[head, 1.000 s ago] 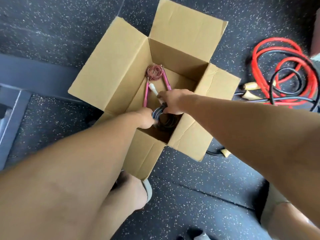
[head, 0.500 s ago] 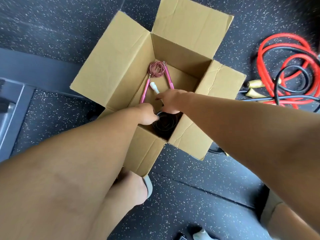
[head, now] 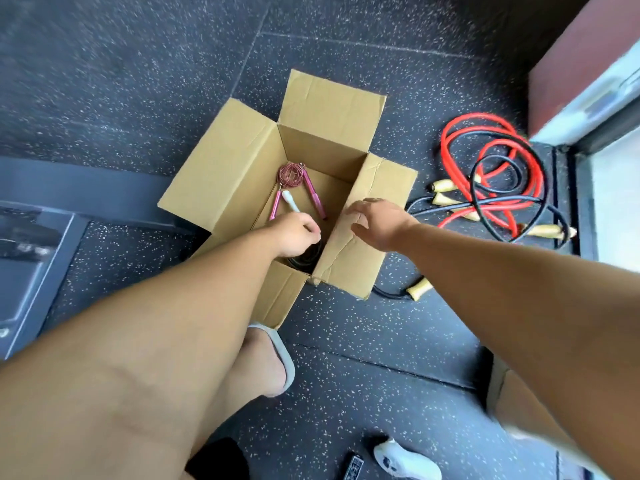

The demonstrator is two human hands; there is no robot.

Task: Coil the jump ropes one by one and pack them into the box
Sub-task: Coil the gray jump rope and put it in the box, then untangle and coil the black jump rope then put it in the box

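- Two ropes are already in the box (head: pixel 225 168): a pink rope (head: pixel 292 174) coiled at its far left corner, and a dark coil (head: pixel 308 259) against the near wall, mostly under the left hand.
- The left hand (head: pixel 298 235) is down inside the box, right over the dark coil, with its fingers curled under. A white handle (head: pixel 290 201) runs up to its fingertips. From my feed I cannot tell whether it holds that handle, the coil or nothing.
- The right hand (head: pixel 379 221) hangs over the box's right flap (head: pixel 349 258), palm down, fingers loosely spread and holding nothing. Its forearm comes in from the lower right.
- What the next move turns on: the unpacked ropes lie on the floor (head: pixel 138 81) well off the box's right side, beyond that flap. A red rope (head: pixel 479 116) and a black rope (head: pixel 498 202) are tangled there in loose loops, with yellow handles (head: pixel 446 185) on the side nearest the box.
- The pile lies to the right of the right hand, so that hand is clearly the nearer. The left would have to cross the box.
- The tangle has no single long axis, but the handles lie roughly left to right. I judge a handle the cleanest first grab, since the crossed loops would drag together.
- One more yellow handle (head: pixel 419 289) lies by the box's near right corner.
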